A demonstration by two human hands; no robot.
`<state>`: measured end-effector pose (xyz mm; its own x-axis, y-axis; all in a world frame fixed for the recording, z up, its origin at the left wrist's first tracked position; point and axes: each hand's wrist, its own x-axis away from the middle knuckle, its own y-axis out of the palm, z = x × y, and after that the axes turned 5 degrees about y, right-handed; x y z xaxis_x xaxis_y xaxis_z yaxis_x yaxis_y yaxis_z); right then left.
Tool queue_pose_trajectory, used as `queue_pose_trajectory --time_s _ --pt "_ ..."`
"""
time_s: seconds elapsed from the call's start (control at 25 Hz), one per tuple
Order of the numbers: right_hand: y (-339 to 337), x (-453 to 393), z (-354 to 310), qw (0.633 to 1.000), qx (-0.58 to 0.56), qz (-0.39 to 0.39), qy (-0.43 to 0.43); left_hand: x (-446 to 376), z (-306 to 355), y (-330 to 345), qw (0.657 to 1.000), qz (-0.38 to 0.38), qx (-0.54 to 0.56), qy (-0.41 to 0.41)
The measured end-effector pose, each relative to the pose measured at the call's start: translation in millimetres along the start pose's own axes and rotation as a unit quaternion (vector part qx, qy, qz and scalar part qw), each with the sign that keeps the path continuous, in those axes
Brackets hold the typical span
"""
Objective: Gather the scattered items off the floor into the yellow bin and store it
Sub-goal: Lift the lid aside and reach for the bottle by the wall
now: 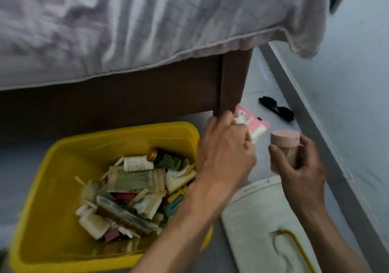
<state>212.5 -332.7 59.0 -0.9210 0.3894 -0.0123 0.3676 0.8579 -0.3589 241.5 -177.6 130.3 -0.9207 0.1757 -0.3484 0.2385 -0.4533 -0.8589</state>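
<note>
- A view looking down at a pale floor (261,78) beside a bed, with two bare hands reaching forward.
- The yellow bin (63,152) sits on the floor at lower left, just in front of the dark wooden bed frame (147,95). It holds a jumble of small things: a white bottle (137,164), a dark bottle with a gold cap (166,159), paper packets, sticks and coloured blocks.
- The left hand (226,152) hovers past the bin's right rim, fingers curled around a pink and white packet (255,123), which sticks out beyond the knuckles near the bed leg (233,83).
- The right hand (303,167) is just beside it, thumb and fingers wrapped round a pink round-lidded jar (285,140), held upright above the floor.
- A pair of black sunglasses (276,108) lies on the floor beyond both hands, near the grey baseboard (311,129) of the wall.
- Below the right hand lies a flat white pad or pouch (259,213) with a thin yellow cord (299,245) on it; the blur makes it hard to say exactly what it is.
- A crumpled pale checked bedsheet (147,19) hangs over the bed's edge across the top.
</note>
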Motion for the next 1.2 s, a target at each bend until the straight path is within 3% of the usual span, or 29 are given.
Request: queue_pose_trajectory --time_s 0.04,0.12,0.28,0.44,0.56,0.64,0.72,0.8,1.04,1.2 --pt "12 8 -16 0.999 -0.023 -0.017 -0.03 11 -13 -22 0.999 0.039 -0.002 -0.009" --pt "40 24 -48 0.993 -0.034 -0.073 -0.092 35 -38 -55 0.998 0.041 0.022 -0.037" --pt "83 48 -82 0.979 0.013 -0.152 -0.134 61 -71 -76 0.996 -0.074 0.01 -0.057" --pt "85 52 -82 0.954 0.092 -0.248 -0.143 69 -85 -76 0.972 -0.198 -0.009 -0.125" --pt "71 40 -73 0.965 0.05 -0.225 -0.125 66 -68 -74 0.986 -0.098 -0.064 -0.12" --pt "61 27 -60 0.978 0.046 -0.177 -0.102 58 -48 -64 0.997 -0.027 -0.05 -0.059" --pt "50 10 -41 0.985 0.051 -0.148 -0.078 40 -27 -38 0.999 -0.014 -0.028 0.035" --pt "38 -11 -18 0.988 0.074 -0.13 -0.05 16 -10 1 0.994 -0.072 -0.02 0.084" --pt "19 -90 76 0.975 0.197 -0.097 0.014 -47 2 119 0.948 -0.3 -0.074 0.075" --pt "36 -141 126 0.919 0.333 -0.21 -0.002 -75 -4 172 0.939 -0.333 -0.085 0.034"
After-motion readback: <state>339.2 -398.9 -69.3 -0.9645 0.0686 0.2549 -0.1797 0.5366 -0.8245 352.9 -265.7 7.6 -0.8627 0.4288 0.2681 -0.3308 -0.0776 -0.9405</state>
